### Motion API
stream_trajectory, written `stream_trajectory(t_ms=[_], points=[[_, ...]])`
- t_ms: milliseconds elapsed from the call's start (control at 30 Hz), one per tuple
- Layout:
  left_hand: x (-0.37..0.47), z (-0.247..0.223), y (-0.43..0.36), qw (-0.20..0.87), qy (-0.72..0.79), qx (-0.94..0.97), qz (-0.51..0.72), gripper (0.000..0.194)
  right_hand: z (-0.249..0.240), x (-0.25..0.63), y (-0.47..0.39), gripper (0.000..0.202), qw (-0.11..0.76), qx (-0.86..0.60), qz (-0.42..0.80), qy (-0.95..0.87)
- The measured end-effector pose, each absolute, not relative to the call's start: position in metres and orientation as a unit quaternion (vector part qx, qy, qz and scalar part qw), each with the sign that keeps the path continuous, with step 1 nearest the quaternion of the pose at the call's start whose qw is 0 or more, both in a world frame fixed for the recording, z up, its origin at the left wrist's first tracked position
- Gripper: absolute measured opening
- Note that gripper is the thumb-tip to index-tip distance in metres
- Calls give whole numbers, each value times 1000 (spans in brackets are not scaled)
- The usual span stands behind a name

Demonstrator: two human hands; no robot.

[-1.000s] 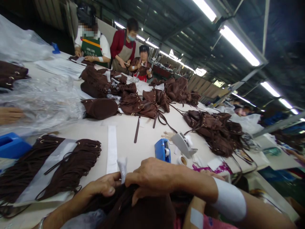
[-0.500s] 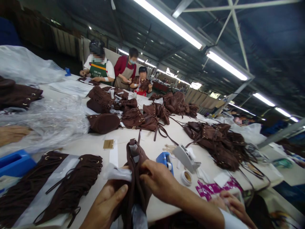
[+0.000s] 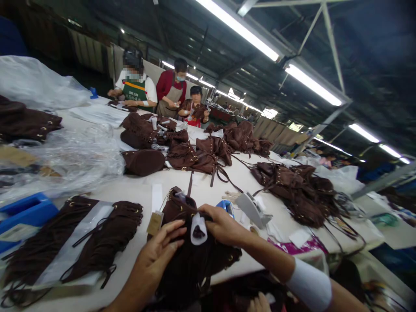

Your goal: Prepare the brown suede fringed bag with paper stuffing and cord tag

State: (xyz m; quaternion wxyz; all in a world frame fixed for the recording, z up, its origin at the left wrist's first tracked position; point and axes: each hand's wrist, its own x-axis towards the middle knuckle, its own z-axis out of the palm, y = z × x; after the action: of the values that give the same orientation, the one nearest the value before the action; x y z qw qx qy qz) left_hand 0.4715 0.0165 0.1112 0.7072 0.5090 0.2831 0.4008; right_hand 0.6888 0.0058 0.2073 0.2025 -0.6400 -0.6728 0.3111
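Note:
A dark brown bag (image 3: 182,264) with gold eyelets is at the table's front edge, its opening facing up. A translucent plastic piece (image 3: 198,229) wraps a dark bit on its front. My left hand (image 3: 159,251) lies against the bag's left side, fingers apart. On the right, my right hand (image 3: 224,225) has its fingers closed on the bag's upper rim, partly hidden by the fabric. A tan tag (image 3: 154,223) hangs at the bag's left, beside my left fingers.
Fringed brown bags (image 3: 94,238) and a blue holder (image 3: 27,219) sit left. Ahead are piled bags (image 3: 201,156); right are a grey tape dispenser (image 3: 251,210) and more bags (image 3: 299,190). Another person's hand (image 3: 260,303) shows at the bottom. Three people (image 3: 136,86) stand across the table.
The bag has turned and spread, showing its front and the wrapped piece. My left hand has loosened and opened against it. The tag has moved beside the bag; the other person's hand is lower.

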Motion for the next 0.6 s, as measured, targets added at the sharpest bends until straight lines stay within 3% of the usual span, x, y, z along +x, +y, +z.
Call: stream_trajectory(t_ms=[67,133,300,467,600], points=[[452,92,29,627,363,548,418,45,210,697,10,25,222,-623,360,-659],[436,66,36,557,449,527,459,52,216,704,15,22,228,-607,422,-634],[420,21,35,592,471,442,482,85,221,713,29,27,180,-546,541,-614],[413,34,29,715,337,519,325,68,187,706,44,39,142,-480,609,-615],[412,29,17,753,379,462,275,55,156,700,56,38,94,-459,596,-652]])
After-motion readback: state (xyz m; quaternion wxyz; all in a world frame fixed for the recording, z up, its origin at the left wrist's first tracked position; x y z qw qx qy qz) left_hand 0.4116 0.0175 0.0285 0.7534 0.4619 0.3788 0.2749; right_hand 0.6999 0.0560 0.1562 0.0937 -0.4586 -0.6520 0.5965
